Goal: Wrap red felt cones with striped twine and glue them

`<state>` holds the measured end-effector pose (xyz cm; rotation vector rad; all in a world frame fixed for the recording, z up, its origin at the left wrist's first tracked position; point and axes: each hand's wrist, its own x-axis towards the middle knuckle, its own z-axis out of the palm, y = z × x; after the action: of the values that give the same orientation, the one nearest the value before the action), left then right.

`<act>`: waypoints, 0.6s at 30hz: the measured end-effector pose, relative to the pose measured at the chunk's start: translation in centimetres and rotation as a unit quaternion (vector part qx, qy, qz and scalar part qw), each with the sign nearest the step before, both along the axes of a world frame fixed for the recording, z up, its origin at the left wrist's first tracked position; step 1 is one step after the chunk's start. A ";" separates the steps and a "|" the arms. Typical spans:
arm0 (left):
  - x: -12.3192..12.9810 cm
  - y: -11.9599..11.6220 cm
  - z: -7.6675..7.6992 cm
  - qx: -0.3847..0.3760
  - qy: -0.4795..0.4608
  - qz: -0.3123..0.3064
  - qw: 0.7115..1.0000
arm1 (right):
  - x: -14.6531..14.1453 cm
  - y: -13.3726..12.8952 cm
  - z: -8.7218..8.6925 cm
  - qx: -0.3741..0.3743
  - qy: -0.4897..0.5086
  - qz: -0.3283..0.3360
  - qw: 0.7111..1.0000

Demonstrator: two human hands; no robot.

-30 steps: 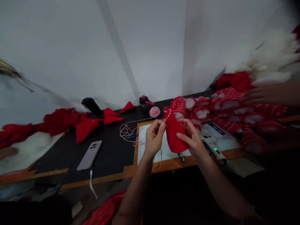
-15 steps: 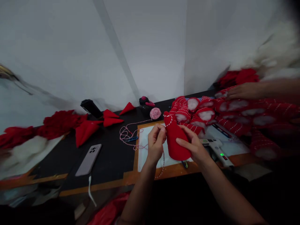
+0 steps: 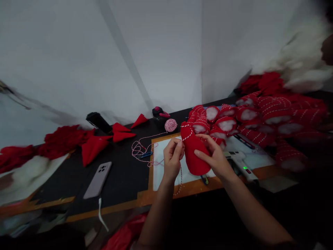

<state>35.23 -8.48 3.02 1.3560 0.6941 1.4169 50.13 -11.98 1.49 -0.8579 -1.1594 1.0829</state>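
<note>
A red felt cone is tilted above the white board, its narrow top leaning left. Red-and-white twine wraps around its upper part, and a loose end hangs below. My right hand grips the cone from its right side, thumb on the front. At the cone's left edge, my left hand pinches the twine. The ball of twine lies behind, with loose loops trailing to the left of the board.
Twine-wrapped red cones with white stuffing are piled at right. A glue gun lies near the right forearm. Left are a phone, red felt cones, a black object and white stuffing.
Another person's hand has left the pile at right. The view has shifted slightly; my hands keep nearly the same hold on the cone and twine.
</note>
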 end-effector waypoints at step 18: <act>-0.2 -0.6 0.1 0.016 0.033 0.010 0.999 | -1.0 0.4 -1.6 0.072 -0.192 -0.100 0.974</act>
<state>35.03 -9.07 3.08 1.4310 0.7332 1.4098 49.17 -11.62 -0.07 -1.0727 -1.4174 0.6750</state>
